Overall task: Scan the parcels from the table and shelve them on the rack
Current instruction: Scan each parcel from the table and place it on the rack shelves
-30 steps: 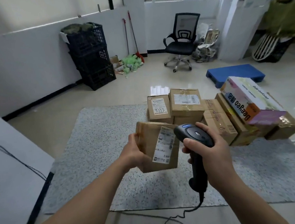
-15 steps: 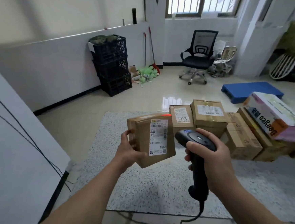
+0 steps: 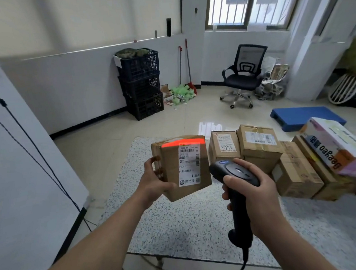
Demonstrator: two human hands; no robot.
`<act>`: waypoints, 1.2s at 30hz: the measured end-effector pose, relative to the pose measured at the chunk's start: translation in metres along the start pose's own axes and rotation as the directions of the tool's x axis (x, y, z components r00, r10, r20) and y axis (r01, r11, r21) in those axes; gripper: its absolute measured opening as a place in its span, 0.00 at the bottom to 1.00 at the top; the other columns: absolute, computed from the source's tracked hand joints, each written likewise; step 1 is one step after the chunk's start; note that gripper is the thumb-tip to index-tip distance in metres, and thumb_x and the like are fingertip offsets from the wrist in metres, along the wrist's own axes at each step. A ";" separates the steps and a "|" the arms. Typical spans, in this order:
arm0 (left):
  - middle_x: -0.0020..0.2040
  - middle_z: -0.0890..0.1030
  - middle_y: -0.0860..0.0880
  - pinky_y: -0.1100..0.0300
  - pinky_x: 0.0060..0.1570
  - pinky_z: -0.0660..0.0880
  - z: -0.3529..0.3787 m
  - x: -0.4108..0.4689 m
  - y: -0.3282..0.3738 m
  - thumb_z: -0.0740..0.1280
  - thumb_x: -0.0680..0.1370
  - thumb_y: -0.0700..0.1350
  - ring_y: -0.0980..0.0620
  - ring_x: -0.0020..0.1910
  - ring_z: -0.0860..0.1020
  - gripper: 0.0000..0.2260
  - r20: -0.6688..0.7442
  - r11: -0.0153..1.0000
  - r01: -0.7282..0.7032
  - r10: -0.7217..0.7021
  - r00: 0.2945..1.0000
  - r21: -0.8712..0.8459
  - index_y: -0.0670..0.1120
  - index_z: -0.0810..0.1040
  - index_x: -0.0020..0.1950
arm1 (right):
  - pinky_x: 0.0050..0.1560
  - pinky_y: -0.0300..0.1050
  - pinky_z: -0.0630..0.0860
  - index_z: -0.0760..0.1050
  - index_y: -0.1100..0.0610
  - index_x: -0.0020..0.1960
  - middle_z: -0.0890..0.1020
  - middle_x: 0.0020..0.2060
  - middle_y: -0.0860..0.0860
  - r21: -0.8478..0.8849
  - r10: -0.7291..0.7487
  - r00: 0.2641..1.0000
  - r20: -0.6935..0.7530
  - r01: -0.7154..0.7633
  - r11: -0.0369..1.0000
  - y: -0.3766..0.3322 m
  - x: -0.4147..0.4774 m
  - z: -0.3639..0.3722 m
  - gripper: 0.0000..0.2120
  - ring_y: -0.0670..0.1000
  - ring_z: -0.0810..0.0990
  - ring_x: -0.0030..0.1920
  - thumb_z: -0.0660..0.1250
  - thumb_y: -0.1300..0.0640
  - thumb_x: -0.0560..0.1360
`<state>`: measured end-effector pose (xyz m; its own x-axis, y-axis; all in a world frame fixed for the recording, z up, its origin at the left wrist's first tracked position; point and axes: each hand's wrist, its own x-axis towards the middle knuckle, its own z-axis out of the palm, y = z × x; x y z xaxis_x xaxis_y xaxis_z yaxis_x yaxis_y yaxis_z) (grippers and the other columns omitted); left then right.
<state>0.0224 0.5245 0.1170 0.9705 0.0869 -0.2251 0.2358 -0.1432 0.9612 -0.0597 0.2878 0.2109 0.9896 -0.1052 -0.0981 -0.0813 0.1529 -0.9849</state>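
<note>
Two grips: left hand (image 3: 155,184) round parcel (image 3: 186,170), right hand (image 3: 257,199) round scanner (image 3: 236,174); boxes (image 3: 259,147) piled on table (image 3: 201,229) behind.

parcel (image 3: 171,173): brown corrugated cardboard, matt, edges a little crumpled; above the desk (image 3: 190,225).
label (image 3: 189,166): white paper, smooth, printed black, stuck flat on the parcel.
scanner (image 3: 237,170): black plastic, smooth, faint sheen on its head; above the desk.
desk: speckled grey-white top, stone-like, matt, finely grained.
boxes (image 3: 259,147): brown cardboard, matt, with shiny clear tape and paper labels; on the desk's far right.
printed carton (image 3: 331,142): glossy coated card; atop those boxes.
floor (image 3: 150,124): pale tiles, glossy, mirroring window light beyond the desk.
crates (image 3: 142,88): black plastic lattice, matt; beyond the desk.
chair (image 3: 243,82): black mesh back, shiny metal base; beyond the desk.
pallet (image 3: 299,115): blue plastic, matt; beyond the desk.
</note>
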 end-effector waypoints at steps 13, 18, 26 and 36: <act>0.53 0.78 0.49 0.47 0.48 0.81 -0.011 -0.004 0.003 0.76 0.67 0.27 0.50 0.53 0.80 0.45 0.010 0.999 -0.021 0.022 1.000 -0.039 0.53 0.58 0.74 | 0.29 0.50 0.75 0.79 0.49 0.59 0.85 0.36 0.56 -0.048 -0.002 1.000 0.007 0.002 0.999 -0.002 -0.013 0.006 0.27 0.57 0.80 0.31 0.76 0.58 0.60; 0.54 0.78 0.49 0.45 0.51 0.81 -0.012 -0.004 0.003 0.77 0.67 0.27 0.49 0.53 0.80 0.45 0.021 0.999 -0.029 0.030 0.999 -0.043 0.53 0.58 0.74 | 0.30 0.50 0.75 0.79 0.50 0.61 0.85 0.37 0.57 -0.057 0.000 1.000 -0.002 0.000 0.998 -0.001 -0.015 0.004 0.29 0.58 0.81 0.31 0.76 0.58 0.59; 0.54 0.78 0.49 0.53 0.44 0.80 -0.014 -0.005 0.004 0.76 0.68 0.27 0.51 0.52 0.80 0.44 0.035 0.998 -0.039 0.041 0.999 -0.058 0.53 0.58 0.73 | 0.30 0.51 0.76 0.78 0.50 0.61 0.85 0.37 0.57 -0.066 -0.003 1.000 -0.014 0.002 0.998 0.002 -0.019 0.003 0.29 0.58 0.81 0.32 0.76 0.58 0.60; 0.55 0.77 0.49 0.52 0.45 0.80 -0.017 -0.002 0.001 0.76 0.67 0.27 0.51 0.53 0.79 0.45 0.038 0.997 -0.039 0.042 0.998 -0.069 0.52 0.58 0.74 | 0.29 0.50 0.76 0.79 0.50 0.60 0.85 0.38 0.57 -0.081 -0.008 1.000 -0.027 0.006 0.997 0.002 -0.023 0.003 0.29 0.57 0.81 0.31 0.75 0.59 0.60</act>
<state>0.0201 0.5406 0.1213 0.9807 0.0435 -0.1908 0.1938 -0.0783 0.9779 -0.0822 0.2935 0.2112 0.9866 -0.1333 -0.0938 -0.0847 0.0719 -0.9938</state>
